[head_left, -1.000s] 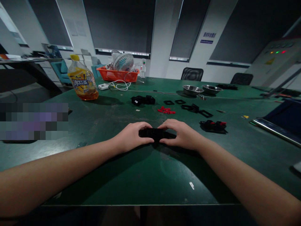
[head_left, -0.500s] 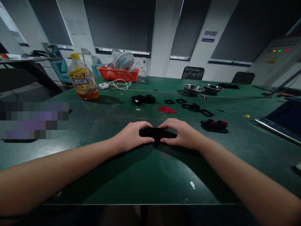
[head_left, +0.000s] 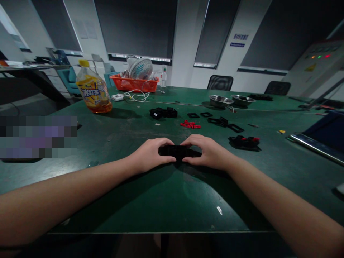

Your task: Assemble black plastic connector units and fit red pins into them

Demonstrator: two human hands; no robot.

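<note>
Amber-filled plastic bottle [head_left: 94, 95], yellow cap, stands on the green table [head_left: 161, 204]. Orange basket [head_left: 131, 86], far side, holds a fan [head_left: 143, 69]; white cable [head_left: 138, 96] lies just in front. Left hand [head_left: 152, 154]: thumb and fingers clamp on a black part [head_left: 178, 152], which is between the two hands, too dark for detail. Pile of black pieces [head_left: 163, 113], beyond the left hand. Red pieces [head_left: 190, 125], loose heap, beyond the gap between the hands. Right hand [head_left: 206, 152]: thumb and fingertips likewise pinch the black part, from its right side. Black frames [head_left: 240, 129], several, lie beyond the right hand. Two metal bowls [head_left: 219, 103], side by side, farther back. Black assembly [head_left: 244, 144] with red bits, right of the right hand, well apart from it.
</note>
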